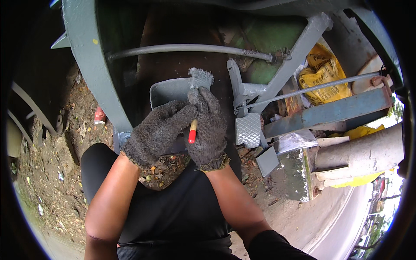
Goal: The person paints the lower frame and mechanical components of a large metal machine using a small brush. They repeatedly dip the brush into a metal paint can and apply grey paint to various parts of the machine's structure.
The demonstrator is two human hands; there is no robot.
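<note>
Fingers of the gloved right hand (209, 134) close around a paintbrush (193, 131), its grey bristles (201, 77) at the corner of a grey panel (170, 90).
They hide the brush's middle; whether the fingers of the left hand (157, 130) pinch it cannot be told.

Yellow plastic sack (326, 79) at right is carrying rows of dark block capitals, the print bending and breaking up over its creases. Red can (99, 115) on the dirt ground (56, 195) at left is showing paler marks, too small to read.
</note>
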